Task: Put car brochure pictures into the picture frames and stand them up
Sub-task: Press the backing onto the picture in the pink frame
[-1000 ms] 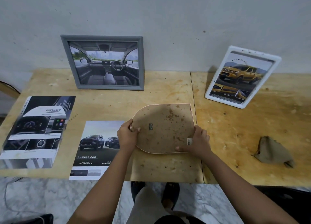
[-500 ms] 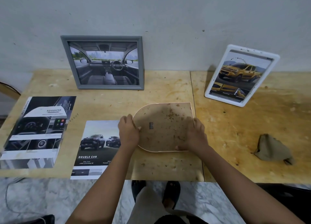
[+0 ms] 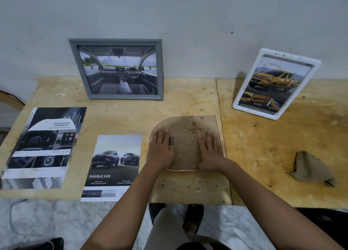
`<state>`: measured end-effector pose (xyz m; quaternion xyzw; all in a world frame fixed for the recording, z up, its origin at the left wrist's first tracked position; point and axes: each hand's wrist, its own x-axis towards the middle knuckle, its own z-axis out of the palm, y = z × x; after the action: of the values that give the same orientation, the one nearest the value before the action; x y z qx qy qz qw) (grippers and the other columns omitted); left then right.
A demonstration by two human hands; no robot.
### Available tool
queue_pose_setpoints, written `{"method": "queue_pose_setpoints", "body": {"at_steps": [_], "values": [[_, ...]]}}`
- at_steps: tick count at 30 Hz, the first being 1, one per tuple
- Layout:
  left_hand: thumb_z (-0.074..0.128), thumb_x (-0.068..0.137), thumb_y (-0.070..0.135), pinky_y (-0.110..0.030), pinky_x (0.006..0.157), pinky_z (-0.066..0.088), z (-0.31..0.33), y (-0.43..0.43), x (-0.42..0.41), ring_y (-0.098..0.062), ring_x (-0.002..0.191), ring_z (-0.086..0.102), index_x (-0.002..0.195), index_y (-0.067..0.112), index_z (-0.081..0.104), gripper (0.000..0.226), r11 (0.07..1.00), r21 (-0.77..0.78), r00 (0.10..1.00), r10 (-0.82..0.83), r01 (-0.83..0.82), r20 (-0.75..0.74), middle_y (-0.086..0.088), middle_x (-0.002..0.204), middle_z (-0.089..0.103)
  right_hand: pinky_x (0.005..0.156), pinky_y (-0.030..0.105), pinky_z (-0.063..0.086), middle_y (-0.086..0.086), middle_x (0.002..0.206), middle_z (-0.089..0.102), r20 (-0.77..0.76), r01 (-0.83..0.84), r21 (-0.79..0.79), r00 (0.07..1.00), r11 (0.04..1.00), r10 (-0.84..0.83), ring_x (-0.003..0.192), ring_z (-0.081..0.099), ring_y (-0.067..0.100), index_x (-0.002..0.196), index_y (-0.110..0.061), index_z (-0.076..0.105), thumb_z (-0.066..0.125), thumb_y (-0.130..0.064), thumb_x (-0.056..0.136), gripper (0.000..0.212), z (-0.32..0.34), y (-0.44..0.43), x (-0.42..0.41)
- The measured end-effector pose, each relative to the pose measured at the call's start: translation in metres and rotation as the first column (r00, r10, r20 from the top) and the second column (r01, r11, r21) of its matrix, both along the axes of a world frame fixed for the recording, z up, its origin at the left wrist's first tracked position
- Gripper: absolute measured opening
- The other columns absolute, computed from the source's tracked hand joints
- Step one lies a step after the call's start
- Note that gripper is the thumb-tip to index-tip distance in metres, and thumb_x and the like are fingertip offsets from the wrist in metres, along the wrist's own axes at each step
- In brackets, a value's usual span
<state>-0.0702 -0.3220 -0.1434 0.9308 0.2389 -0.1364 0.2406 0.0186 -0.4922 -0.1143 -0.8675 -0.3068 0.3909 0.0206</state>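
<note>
I see the left hand [image 3: 160,150] and right hand [image 3: 210,152] pressing flat on the arched frame back [image 3: 188,135] mid-worktop [image 3: 263,146]. The grey frame [image 3: 116,69] stands at eleven o'clock, the white frame [image 3: 275,84] at two.

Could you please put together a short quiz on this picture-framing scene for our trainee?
1. True or false: the grey frame holding the car-interior picture stands upright.
2. Multiple choice: the white frame shows A) a yellow pickup, B) a red bus, C) a motorbike.
3. Short answer: what do the left hand and the right hand press on?

Key: 1 true; 2 A; 3 the stained back of the arched frame, which lies face down.
</note>
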Motion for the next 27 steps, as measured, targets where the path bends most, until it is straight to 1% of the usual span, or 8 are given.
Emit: {"method": "queue_pose_setpoints", "body": {"at_steps": [2,6,14,17,19,23,25,27], "values": [[0.025,0.098,0.028,-0.041,0.116,-0.01,-0.004,-0.002,-0.002,-0.023,0.142,-0.023,0.148,0.017,-0.012,0.063,1.0,0.024,1.0,0.002,-0.002,0.025,-0.006,0.155,-0.022,0.111,0.046,-0.019,0.016,0.14,-0.047,0.011,-0.006,0.017,1.0,1.0,0.006,0.129,-0.043,0.034,0.142,-0.019,-0.029,0.06,-0.052,0.082,0.113,-0.004,-0.001,0.001],[0.006,0.09,0.037,-0.036,0.112,-0.02,-0.01,-0.004,-0.006,-0.019,0.136,-0.033,0.139,0.018,-0.027,0.062,0.997,0.078,0.999,-0.026,0.023,0.042,-0.005,0.147,-0.035,0.111,0.043,-0.019,0.013,0.142,-0.046,0.021,0.0,0.043,1.0,0.999,-0.001,0.13,-0.042,0.031,0.143,-0.02,-0.028,0.06,-0.052,0.081,0.112,-0.005,-0.002,-0.001],[0.002,0.083,0.051,-0.039,0.111,-0.021,-0.008,-0.002,-0.006,-0.02,0.134,-0.037,0.134,0.02,-0.033,0.069,0.996,0.054,0.997,-0.064,0.066,-0.037,-0.002,0.139,-0.043,0.111,0.041,-0.019,0.009,0.143,-0.045,0.081,-0.039,0.059,0.996,0.997,0.034,0.131,-0.042,0.028,0.14,-0.022,-0.031,0.055,-0.065,0.077,0.114,-0.007,-0.01,-0.002],[-0.003,0.077,0.066,-0.039,0.109,-0.023,-0.008,0.001,-0.006,-0.022,0.13,-0.041,0.134,0.019,-0.036,0.08,0.992,0.062,0.992,-0.105,0.109,-0.071,-0.003,0.138,-0.047,0.103,0.033,-0.03,0.009,0.142,-0.045,0.142,-0.085,0.086,0.987,0.993,0.072,0.125,-0.049,0.025,0.134,-0.022,-0.034,0.026,-0.082,0.061,0.113,-0.007,-0.014,-0.005],[0.003,0.076,0.07,-0.038,0.106,-0.025,-0.007,0.001,-0.005,-0.023,0.128,-0.044,0.134,0.019,-0.036,0.087,0.99,0.065,0.989,-0.117,0.123,-0.091,-0.003,0.136,-0.049,0.101,0.031,-0.033,0.007,0.141,-0.045,0.157,-0.083,0.098,0.985,0.992,0.067,0.127,-0.047,0.025,0.134,-0.022,-0.034,0.012,-0.082,0.055,0.11,-0.009,-0.016,-0.006],[0.009,0.077,0.069,-0.038,0.106,-0.025,-0.003,-0.001,-0.006,-0.022,0.127,-0.044,0.133,0.017,-0.037,0.089,0.989,0.077,0.987,-0.12,0.129,-0.106,-0.004,0.135,-0.049,0.113,0.042,-0.018,0.009,0.145,-0.041,0.199,-0.005,0.125,0.98,0.992,-0.02,0.134,-0.038,0.026,0.136,-0.019,-0.032,0.001,-0.073,0.065,0.095,-0.016,-0.009,-0.014],[0.002,0.073,0.073,-0.039,0.106,-0.025,-0.003,-0.002,-0.006,-0.022,0.127,-0.044,0.133,0.017,-0.037,0.091,0.988,0.08,0.987,-0.121,0.13,-0.108,-0.004,0.136,-0.049,0.111,0.043,-0.019,0.008,0.145,-0.039,0.227,0.076,0.159,0.967,0.984,-0.111,0.133,-0.038,0.024,0.137,-0.016,-0.029,-0.005,-0.069,0.068,0.09,-0.02,-0.003,-0.026],[-0.004,0.068,0.075,-0.04,0.106,-0.025,-0.002,-0.002,-0.005,-0.022,0.127,-0.044,0.132,0.017,-0.037,0.093,0.989,0.08,0.987,-0.119,0.128,-0.105,-0.004,0.136,-0.049,0.107,0.042,-0.025,0.007,0.144,-0.04,0.241,0.107,0.181,0.959,0.978,-0.15,0.132,-0.038,0.024,0.137,-0.013,-0.028,-0.011,-0.071,0.066,0.094,-0.026,0.002,-0.038]]}}
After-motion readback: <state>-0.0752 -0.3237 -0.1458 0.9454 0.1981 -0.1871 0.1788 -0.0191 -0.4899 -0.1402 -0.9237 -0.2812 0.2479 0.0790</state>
